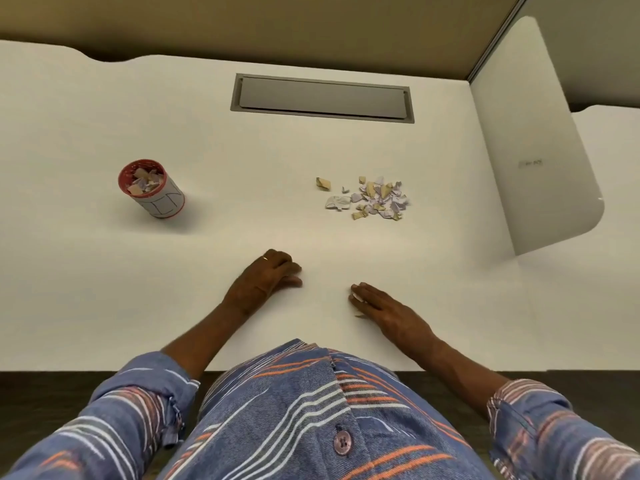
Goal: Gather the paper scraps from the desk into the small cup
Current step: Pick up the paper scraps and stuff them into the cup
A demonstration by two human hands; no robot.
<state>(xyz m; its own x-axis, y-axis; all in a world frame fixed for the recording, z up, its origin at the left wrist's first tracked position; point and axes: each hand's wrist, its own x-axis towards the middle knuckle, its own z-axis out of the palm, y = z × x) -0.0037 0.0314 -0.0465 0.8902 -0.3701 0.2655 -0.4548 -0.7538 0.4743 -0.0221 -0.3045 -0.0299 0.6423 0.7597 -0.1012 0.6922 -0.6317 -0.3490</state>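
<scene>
Both hands resting on the counter (pixel 104 278) near its front edge, well short of the work. Left hand (pixel 265 277) loosely curled, fingers bent under, gripping nothing. Right hand (pixel 384 308) laid flat with fingers extended; something pale at the fingertips, possibly a scrap or just nails, impossible to tell.

Scraps (pixel 375 199) heaped loosely on the right half of the counter, well beyond the right hand, with a few strays just left of the main pile. Cup (pixel 150 188) standing upright far to the left, well apart from the pile, already partly filled with similar bits.

Likely very light, thin and creased; apt to flutter, slide on the smooth surface, or slip between fingers. Best swept together first, then pinched as a small bunch from the sides or scooped against a cupped palm. Worth keeping the bunch low and closed during the carry across to the cup.
</scene>
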